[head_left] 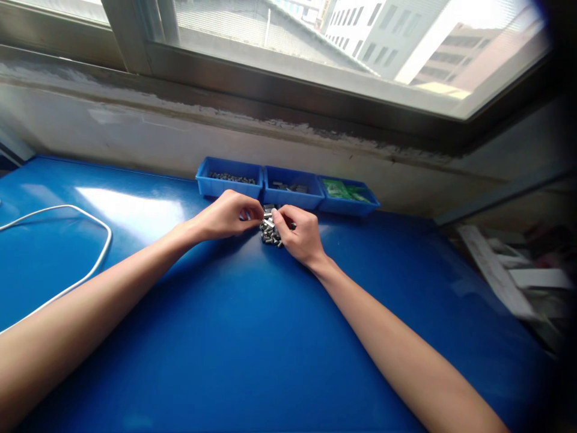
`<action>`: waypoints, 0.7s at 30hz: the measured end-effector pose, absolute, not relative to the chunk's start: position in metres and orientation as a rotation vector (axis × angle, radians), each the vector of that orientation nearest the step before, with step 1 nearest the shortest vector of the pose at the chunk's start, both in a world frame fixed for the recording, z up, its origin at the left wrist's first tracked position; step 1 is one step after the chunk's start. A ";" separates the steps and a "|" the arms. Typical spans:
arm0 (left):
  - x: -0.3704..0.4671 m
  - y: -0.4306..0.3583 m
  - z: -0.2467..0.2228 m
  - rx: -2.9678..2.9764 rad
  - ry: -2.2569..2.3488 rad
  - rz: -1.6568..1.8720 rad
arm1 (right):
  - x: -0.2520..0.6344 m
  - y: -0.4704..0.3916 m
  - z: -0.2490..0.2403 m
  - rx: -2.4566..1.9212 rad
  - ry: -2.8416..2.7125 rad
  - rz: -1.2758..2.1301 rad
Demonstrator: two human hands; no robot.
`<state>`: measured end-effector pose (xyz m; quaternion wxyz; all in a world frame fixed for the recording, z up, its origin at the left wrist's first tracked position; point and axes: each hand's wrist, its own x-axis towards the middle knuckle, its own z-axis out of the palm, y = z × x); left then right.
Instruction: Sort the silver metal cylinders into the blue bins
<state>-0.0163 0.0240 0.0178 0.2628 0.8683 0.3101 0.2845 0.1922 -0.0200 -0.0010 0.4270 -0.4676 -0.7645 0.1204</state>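
Observation:
A small heap of silvery metal parts (271, 238), short and cylindrical like screws or pins, lies on the blue table. Just above it, a small bright metal piece (268, 222) shows between my two hands. My left hand (234, 214) comes in from the left, thumb and fingertips pinched at the heap's edge; whatever they grip is hidden. On the other side, my right hand (298, 231) is closed in a pinch, its thumb and forefinger at the bright piece. The fingers partly cover the heap.
Behind the hands, three blue bins stand in a row: one with small metal parts (232, 178), one with larger grey pieces (291, 187), one with green packets (346, 190). A white cable (107, 240) curves over the table (252, 349) at left. A window rises behind.

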 end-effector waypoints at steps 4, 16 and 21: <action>-0.013 0.023 0.021 2.058 0.882 0.891 | 0.192 -0.020 -0.002 -1.166 -1.906 0.301; -0.010 0.021 0.030 1.468 0.794 0.934 | 0.192 -0.021 0.000 -1.174 -1.911 0.311; -0.011 0.027 0.030 1.308 0.902 1.206 | 0.192 -0.020 -0.002 -1.186 -1.912 0.310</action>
